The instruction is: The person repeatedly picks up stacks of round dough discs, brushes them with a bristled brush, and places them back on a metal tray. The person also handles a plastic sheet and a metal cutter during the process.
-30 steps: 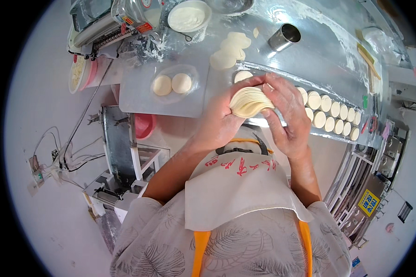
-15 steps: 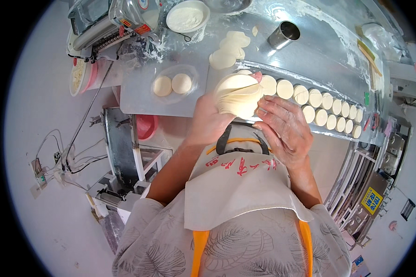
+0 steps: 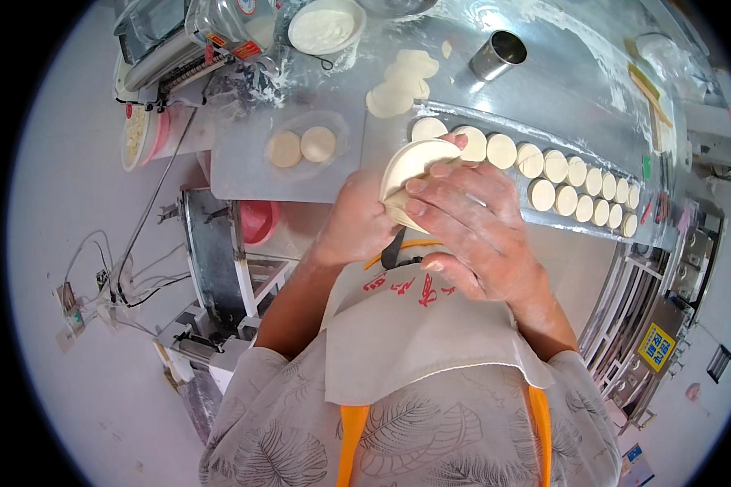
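My left hand (image 3: 357, 219) is closed around a stack of pale, thin dough rounds (image 3: 414, 166), held upright-tilted just below the long tray (image 3: 440, 109). The fingertips of my right hand (image 3: 475, 227) lie over the face of the stack and grip it, with the thumb lower, away from the rounds. Two rows of short pale dough stacks (image 3: 501, 151) stand in the tray. Left of my hands, two round stacks (image 3: 284, 150) sit on a translucent sheet. Farther back are loose thin rounds (image 3: 394, 93).
A steel cylinder (image 3: 497, 57), a white bowl of flour (image 3: 322, 31) and a machine with a roller (image 3: 199, 45) stand on the metal table (image 3: 560, 73). A wooden-coloured strip (image 3: 650, 93) lies at the right. Below are a pink basin (image 3: 257, 223) and metal frames (image 3: 632, 292).
The stack has tilted and turned, showing a round face where layered edges showed earlier. My right hand has moved from beside it to over its front, covering much of it.
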{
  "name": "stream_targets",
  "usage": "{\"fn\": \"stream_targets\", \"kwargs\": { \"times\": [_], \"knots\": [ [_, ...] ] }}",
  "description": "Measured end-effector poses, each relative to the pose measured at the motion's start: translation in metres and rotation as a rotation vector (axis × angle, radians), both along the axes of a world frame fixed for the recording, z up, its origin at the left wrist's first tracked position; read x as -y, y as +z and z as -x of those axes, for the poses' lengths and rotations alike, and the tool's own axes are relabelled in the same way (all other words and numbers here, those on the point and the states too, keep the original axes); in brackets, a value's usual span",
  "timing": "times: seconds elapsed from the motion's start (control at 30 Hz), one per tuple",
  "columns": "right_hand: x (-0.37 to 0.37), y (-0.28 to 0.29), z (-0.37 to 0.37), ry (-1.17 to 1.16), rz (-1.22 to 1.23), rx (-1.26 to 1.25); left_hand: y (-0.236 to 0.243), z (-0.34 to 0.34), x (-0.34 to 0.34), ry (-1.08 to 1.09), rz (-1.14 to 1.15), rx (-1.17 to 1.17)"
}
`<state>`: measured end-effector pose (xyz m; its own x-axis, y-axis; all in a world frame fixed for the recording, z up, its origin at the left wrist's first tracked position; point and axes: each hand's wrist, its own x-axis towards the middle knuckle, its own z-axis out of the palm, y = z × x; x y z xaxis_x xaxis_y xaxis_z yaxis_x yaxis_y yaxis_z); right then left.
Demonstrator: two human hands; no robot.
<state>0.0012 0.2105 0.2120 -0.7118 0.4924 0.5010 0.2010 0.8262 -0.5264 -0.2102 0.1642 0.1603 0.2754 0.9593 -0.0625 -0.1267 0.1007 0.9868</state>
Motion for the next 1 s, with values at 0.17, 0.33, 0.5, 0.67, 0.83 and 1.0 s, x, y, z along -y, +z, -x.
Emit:
{"fn": "stream_targets", "kwargs": {
  "times": [0.17, 0.33, 0.5, 0.67, 0.83, 1.0],
  "knots": [
    [-0.001, -0.024, -0.029, -0.253, 0.105, 0.032, 0.004, 0.0, 0.001, 0.058, 0.099, 0.103],
    [0.013, 0.002, 0.01, -0.111, 0.038, 0.08, -0.009, 0.007, -0.002, 0.02, -0.12, -0.084],
    [0.015, -0.005, 0.004, 0.0, 0.102, 0.054, -0.004, 0.008, 0.001, 0.014, -0.039, -0.121],
    [0.001, -0.039, -0.016, -0.253, 0.204, 0.005, -0.007, 0.008, 0.0, 0.083, -0.028, -0.099],
    [-0.003, -0.024, -0.007, -0.09, 0.057, -0.034, -0.01, -0.004, 0.005, 0.213, 0.094, 0.171],
    [-0.009, -0.002, -0.007, 0.079, 0.569, -0.266, 0.001, 0.002, 0.002, 0.072, 0.057, 0.123]
  ]
}}
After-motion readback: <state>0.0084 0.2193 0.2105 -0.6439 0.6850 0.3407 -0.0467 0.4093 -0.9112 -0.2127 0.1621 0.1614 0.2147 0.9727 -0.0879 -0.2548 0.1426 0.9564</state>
